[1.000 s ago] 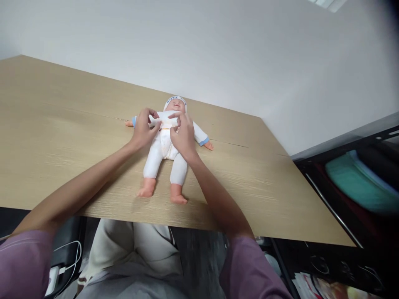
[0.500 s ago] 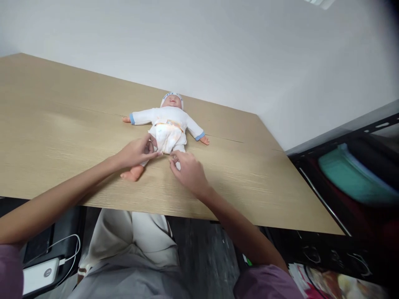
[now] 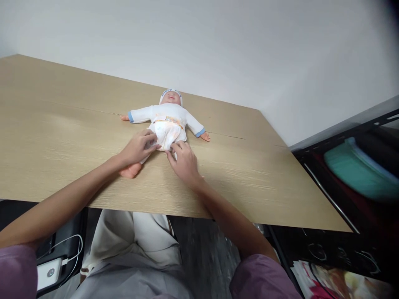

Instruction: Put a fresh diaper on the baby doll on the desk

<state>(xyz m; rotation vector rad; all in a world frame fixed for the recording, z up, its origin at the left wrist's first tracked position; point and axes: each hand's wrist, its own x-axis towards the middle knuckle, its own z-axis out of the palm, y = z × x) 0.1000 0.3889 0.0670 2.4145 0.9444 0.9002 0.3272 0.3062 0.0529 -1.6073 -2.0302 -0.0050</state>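
Note:
A baby doll (image 3: 170,109) in a white top with blue cuffs and a printed cap lies on its back, arms spread. Around its hips is a white diaper (image 3: 166,132) with an orange waist edge. My left hand (image 3: 140,146) pinches the diaper's lower edge at the leg on the left, thumb reaching to the crotch. On the other side, my right hand (image 3: 183,162) has its fingers bent onto the diaper's lower edge near the other leg. One bare foot (image 3: 131,170) shows below my left wrist; my right hand and forearm mostly hide the other leg.
The wooden table (image 3: 77,137) meets a white wall (image 3: 187,41) at the back. To the right stands a black rack (image 3: 314,174) with a teal item (image 3: 358,166). Lower left, a white power bank (image 3: 50,273) with a cable lies on a black seat.
My right hand has moved slightly up and left, closer onto the diaper. My left hand has shifted a little higher along its edge. The view has tilted slightly.

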